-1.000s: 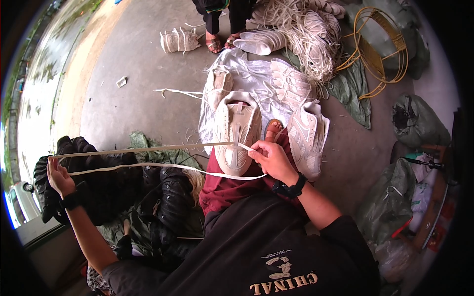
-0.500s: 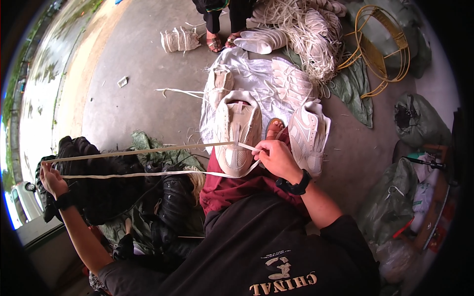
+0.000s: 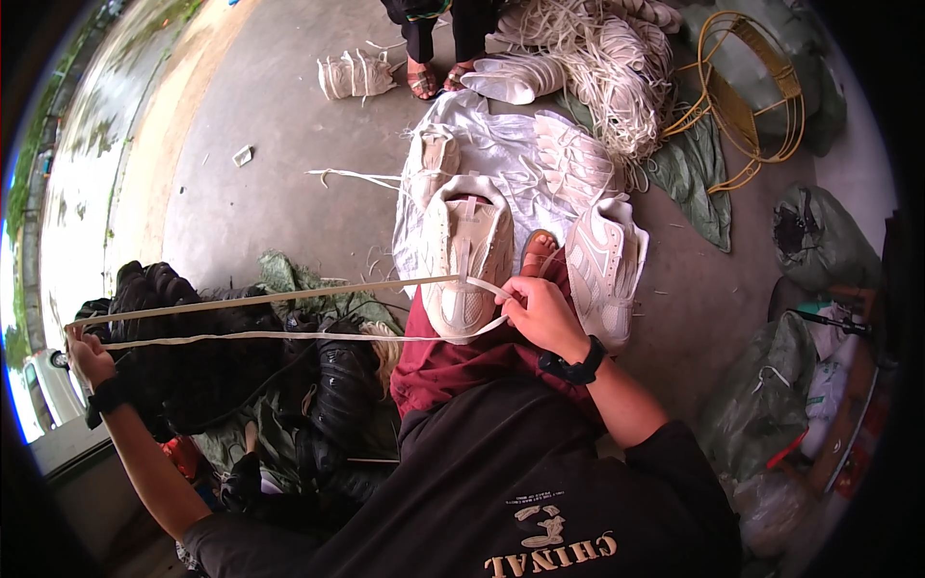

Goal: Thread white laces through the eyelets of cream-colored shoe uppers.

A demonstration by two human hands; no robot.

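Note:
A pale shoe upper [image 3: 469, 231] rests on my lap, its toe toward me. One long cream shoelace [image 3: 289, 292] threads through it near the front of the tongue and stretches far to the left in two strands. Out at the far left, my left hand [image 3: 92, 360] is closed on the lace. Just right of the toe, my right hand [image 3: 545, 313] pinches the lace between thumb and fingers. Another pair of shoe uppers [image 3: 605, 265] sits close beyond my right hand. Behind the first upper lies one more upper [image 3: 434, 164], with loose lace ends trailing left.
White cloth [image 3: 491, 130] on the floor carries stacked uppers [image 3: 573, 159]. Behind it are a big heap of uppers and laces [image 3: 621, 77], a yellow metal frame [image 3: 737, 106] and a person's feet [image 3: 438, 79]. Black bundles [image 3: 207, 352] crowd my left; bags [image 3: 766, 385] stand right.
My left hand has moved a little farther left and down, drawing the lace strands out longer. My right hand and the shoe upper stay nearly in place.

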